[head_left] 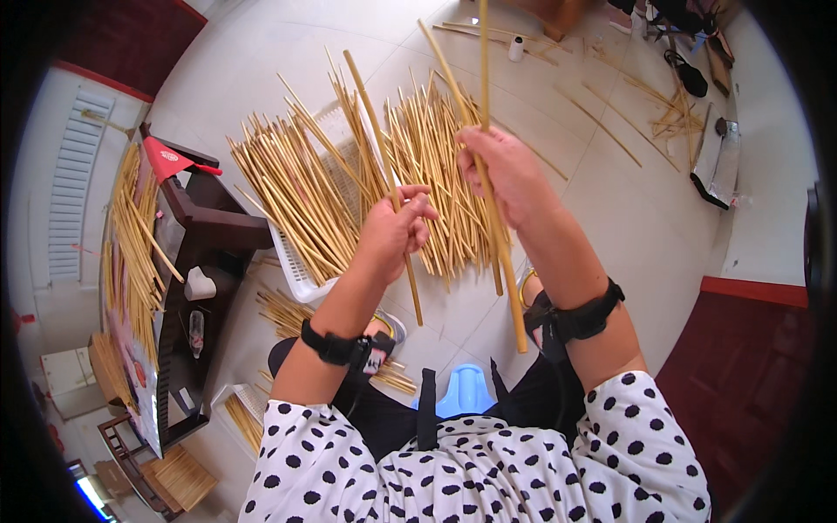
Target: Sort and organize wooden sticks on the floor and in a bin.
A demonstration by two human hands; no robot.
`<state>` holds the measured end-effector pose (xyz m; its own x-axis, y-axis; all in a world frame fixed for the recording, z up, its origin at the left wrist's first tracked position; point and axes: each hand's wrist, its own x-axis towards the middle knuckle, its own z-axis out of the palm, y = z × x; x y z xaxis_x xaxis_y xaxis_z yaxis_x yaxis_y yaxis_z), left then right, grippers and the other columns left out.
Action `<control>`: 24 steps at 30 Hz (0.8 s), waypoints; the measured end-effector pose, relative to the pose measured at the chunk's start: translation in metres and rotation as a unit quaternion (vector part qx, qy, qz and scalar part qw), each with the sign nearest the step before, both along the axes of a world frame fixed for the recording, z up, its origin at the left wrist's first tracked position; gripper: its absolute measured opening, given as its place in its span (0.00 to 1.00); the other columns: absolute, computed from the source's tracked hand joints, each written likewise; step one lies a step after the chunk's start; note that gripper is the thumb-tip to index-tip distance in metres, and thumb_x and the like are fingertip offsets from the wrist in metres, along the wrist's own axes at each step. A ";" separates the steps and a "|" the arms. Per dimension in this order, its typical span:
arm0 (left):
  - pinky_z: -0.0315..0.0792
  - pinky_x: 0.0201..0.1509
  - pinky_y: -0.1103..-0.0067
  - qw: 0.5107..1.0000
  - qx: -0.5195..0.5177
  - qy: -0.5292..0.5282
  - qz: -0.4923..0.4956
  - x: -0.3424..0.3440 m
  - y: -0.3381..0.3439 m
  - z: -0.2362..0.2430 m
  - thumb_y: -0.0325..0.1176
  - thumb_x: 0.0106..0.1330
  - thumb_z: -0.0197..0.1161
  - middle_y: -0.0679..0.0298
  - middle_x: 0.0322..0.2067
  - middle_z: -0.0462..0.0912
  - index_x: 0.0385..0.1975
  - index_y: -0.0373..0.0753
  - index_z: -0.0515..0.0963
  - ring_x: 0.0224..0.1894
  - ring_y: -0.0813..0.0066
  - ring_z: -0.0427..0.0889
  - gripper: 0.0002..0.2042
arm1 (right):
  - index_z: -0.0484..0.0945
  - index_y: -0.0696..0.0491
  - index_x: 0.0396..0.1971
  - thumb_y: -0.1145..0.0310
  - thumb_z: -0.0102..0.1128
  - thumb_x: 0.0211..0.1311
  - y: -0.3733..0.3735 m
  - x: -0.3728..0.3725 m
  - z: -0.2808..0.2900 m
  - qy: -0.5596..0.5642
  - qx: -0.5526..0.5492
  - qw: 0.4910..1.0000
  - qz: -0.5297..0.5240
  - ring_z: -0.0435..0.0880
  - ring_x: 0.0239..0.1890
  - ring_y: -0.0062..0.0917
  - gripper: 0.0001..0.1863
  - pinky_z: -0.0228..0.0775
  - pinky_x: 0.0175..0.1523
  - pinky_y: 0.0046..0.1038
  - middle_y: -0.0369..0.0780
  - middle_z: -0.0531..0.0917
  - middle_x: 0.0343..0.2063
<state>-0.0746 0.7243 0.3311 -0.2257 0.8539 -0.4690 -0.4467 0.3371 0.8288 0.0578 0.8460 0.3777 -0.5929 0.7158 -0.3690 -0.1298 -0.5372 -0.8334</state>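
Observation:
My left hand pinches a thin tan wooden stick, which points up and slightly left. Higher and to the right, my right hand is closed around two more sticks: one long stick stands nearly straight up, while another stick slants to the left. Beyond my left hand, a white plastic basket is filled with similar sticks. A second dense bunch of sticks lies just right of it, below and between my hands.
A light blue stool shows between my legs. At left, a dark wooden table bears more sticks and a red pennant. Loose sticks, a white spool and a black shoe lie on the tiled floor at right.

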 end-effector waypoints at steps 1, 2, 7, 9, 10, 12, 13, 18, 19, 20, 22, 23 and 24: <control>0.61 0.15 0.89 1.000 0.004 0.001 0.002 0.002 -0.003 0.005 0.36 0.65 0.51 0.62 0.28 0.76 0.43 0.37 0.69 0.14 0.85 0.68 0.11 | 0.70 0.54 0.32 0.64 0.49 0.61 -0.004 -0.005 -0.003 0.001 0.004 1.000 0.002 0.65 0.15 0.12 0.08 0.54 0.16 0.13 0.32 0.71 0.18; 0.60 0.14 0.90 0.999 0.021 -0.023 0.016 0.005 -0.009 0.010 0.37 0.65 0.52 0.62 0.28 0.76 0.42 0.38 0.69 0.15 0.84 0.69 0.12 | 0.70 0.54 0.32 0.64 0.50 0.61 -0.011 -0.010 -0.004 0.003 0.003 1.000 0.026 0.65 0.15 0.12 0.08 0.54 0.16 0.13 0.32 0.71 0.17; 0.59 0.14 0.90 0.993 0.013 -0.109 0.051 0.009 -0.015 0.024 0.43 0.62 0.56 0.64 0.28 0.76 0.39 0.40 0.70 0.19 0.83 0.71 0.14 | 0.71 0.53 0.30 0.63 0.49 0.62 -0.033 -0.028 -0.012 -0.041 -0.041 0.996 0.065 0.67 0.17 0.13 0.09 0.57 0.19 0.16 0.31 0.71 0.17; 0.58 0.14 0.90 0.992 0.021 -0.111 0.055 0.006 -0.017 0.025 0.46 0.60 0.58 0.64 0.27 0.76 0.37 0.41 0.70 0.19 0.83 0.72 0.15 | 0.71 0.53 0.30 0.64 0.51 0.61 -0.031 -0.032 -0.014 -0.039 -0.035 0.996 0.078 0.66 0.17 0.13 0.08 0.57 0.20 0.15 0.31 0.71 0.18; 0.58 0.14 0.90 0.995 0.017 -0.089 0.048 0.009 -0.019 0.024 0.46 0.60 0.59 0.65 0.26 0.75 0.36 0.41 0.69 0.18 0.82 0.71 0.15 | 0.71 0.53 0.30 0.64 0.52 0.61 -0.030 -0.033 -0.015 -0.036 -0.003 0.998 0.052 0.66 0.18 0.13 0.08 0.57 0.21 0.15 0.31 0.71 0.18; 0.58 0.14 0.89 0.996 0.011 -0.082 0.034 0.015 -0.026 0.027 0.46 0.58 0.61 0.68 0.23 0.75 0.32 0.41 0.69 0.17 0.82 0.71 0.15 | 0.71 0.54 0.31 0.67 0.55 0.59 -0.031 -0.039 -0.014 -0.022 0.037 0.999 0.019 0.66 0.20 0.12 0.07 0.58 0.24 0.15 0.30 0.70 0.18; 0.58 0.14 0.89 0.996 0.010 -0.083 0.036 0.017 -0.029 0.028 0.46 0.58 0.61 0.68 0.23 0.75 0.32 0.41 0.69 0.17 0.82 0.71 0.15 | 0.71 0.54 0.31 0.67 0.55 0.59 -0.034 -0.044 -0.016 -0.023 0.036 0.999 0.021 0.66 0.20 0.12 0.07 0.58 0.24 0.15 0.30 0.70 0.18; 0.58 0.15 0.89 0.998 0.000 -0.059 0.000 0.026 -0.026 0.034 0.40 0.57 0.63 0.69 0.21 0.74 0.30 0.39 0.70 0.17 0.84 0.71 0.13 | 0.70 0.54 0.32 0.65 0.53 0.61 -0.038 -0.043 -0.023 -0.062 0.053 0.995 0.056 0.67 0.21 0.13 0.08 0.61 0.24 0.16 0.32 0.71 0.20; 0.59 0.16 0.89 0.998 0.000 -0.070 0.008 0.025 -0.026 0.034 0.39 0.58 0.62 0.70 0.21 0.74 0.30 0.39 0.70 0.17 0.84 0.70 0.12 | 0.70 0.55 0.32 0.63 0.51 0.62 -0.037 -0.041 -0.023 -0.052 0.021 0.997 0.059 0.67 0.21 0.14 0.09 0.62 0.24 0.17 0.33 0.71 0.21; 0.59 0.16 0.89 0.998 0.000 -0.069 0.009 0.023 -0.027 0.033 0.39 0.58 0.62 0.70 0.21 0.74 0.30 0.39 0.70 0.17 0.84 0.70 0.12 | 0.70 0.55 0.32 0.63 0.51 0.62 -0.035 -0.040 -0.023 -0.052 0.021 0.997 0.059 0.67 0.21 0.14 0.09 0.62 0.24 0.17 0.33 0.71 0.21; 0.61 0.19 0.89 0.993 0.022 -0.111 0.029 0.015 -0.029 0.028 0.37 0.64 0.54 0.68 0.22 0.74 0.34 0.37 0.71 0.19 0.84 0.70 0.09 | 0.70 0.54 0.33 0.62 0.46 0.65 -0.032 -0.039 -0.023 0.017 -0.088 0.995 0.039 0.70 0.22 0.17 0.11 0.64 0.24 0.19 0.35 0.73 0.22; 0.61 0.19 0.89 0.993 0.022 -0.112 0.029 0.013 -0.029 0.029 0.37 0.64 0.54 0.68 0.22 0.74 0.34 0.37 0.71 0.19 0.84 0.70 0.09 | 0.70 0.54 0.33 0.62 0.46 0.65 -0.030 -0.038 -0.023 0.016 -0.089 0.995 0.038 0.70 0.22 0.17 0.11 0.64 0.24 0.19 0.35 0.73 0.22; 0.61 0.19 0.88 0.988 0.037 -0.145 0.031 0.011 -0.029 0.030 0.37 0.65 0.50 0.68 0.22 0.73 0.36 0.37 0.71 0.19 0.83 0.69 0.10 | 0.70 0.55 0.33 0.62 0.44 0.65 -0.029 -0.038 -0.023 0.019 -0.104 0.994 0.034 0.71 0.22 0.19 0.11 0.65 0.25 0.20 0.36 0.73 0.23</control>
